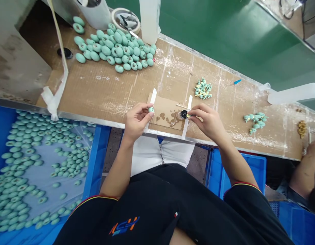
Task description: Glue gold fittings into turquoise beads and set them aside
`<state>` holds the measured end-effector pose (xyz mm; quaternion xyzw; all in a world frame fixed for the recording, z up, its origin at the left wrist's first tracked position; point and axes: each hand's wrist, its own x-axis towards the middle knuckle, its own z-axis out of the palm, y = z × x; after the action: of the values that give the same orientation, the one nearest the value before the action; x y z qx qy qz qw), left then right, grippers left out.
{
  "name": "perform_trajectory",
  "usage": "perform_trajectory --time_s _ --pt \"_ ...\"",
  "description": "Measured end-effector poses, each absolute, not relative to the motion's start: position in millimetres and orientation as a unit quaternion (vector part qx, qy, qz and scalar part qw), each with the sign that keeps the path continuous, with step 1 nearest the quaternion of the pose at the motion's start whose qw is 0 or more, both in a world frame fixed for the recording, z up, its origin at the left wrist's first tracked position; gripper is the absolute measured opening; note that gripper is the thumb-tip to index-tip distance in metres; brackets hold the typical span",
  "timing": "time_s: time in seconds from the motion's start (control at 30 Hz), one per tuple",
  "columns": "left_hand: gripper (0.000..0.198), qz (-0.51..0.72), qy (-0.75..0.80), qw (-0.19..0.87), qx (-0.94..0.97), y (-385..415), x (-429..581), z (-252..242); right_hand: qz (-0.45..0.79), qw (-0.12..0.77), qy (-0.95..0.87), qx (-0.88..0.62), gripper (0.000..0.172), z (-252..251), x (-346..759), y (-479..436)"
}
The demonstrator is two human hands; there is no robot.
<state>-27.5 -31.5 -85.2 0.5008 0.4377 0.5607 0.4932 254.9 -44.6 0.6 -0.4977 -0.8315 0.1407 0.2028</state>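
My left hand pinches a small mint-green oval bead between thumb and fingers, above a cardboard sheet smeared with brown glue. My right hand holds a tiny gold-coloured piece at its fingertips, right beside a small glass pot with a black rim. A thin wooden stick lies across the pot's far side. Behind the sheet sits a loose pile of small mint-and-gold parts.
A large heap of green ovals lies on the brown-topped bench. More fill a blue crate at lower left. Plastic squeeze bottles, a tape roll and another mint pile stand around. A co-worker's arm enters at right.
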Motion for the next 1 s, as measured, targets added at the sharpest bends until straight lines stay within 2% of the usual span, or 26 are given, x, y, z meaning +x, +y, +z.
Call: perform_trajectory --time_s 0.4,0.73,0.83,1.0 --pt "0.023 0.581 0.409 0.484 0.511 -31.7 -26.4 -90.0 0.142 0.191 -0.836 -0.495 0.013 -4.0 252.0 -42.2" --pt "0.027 0.595 0.443 0.467 0.481 -35.3 -24.0 -89.7 0.145 0.188 -0.835 -0.497 0.016 -3.7 245.7 -42.9" --pt "0.031 0.605 0.447 0.466 0.466 -34.7 -22.9 -90.6 0.150 0.208 -0.830 -0.496 0.013 -3.7 246.3 -43.7" --pt "0.034 0.622 0.450 0.463 0.442 -41.8 -18.4 -83.3 0.154 0.289 -0.793 -0.514 0.009 4.5 244.4 -49.7"
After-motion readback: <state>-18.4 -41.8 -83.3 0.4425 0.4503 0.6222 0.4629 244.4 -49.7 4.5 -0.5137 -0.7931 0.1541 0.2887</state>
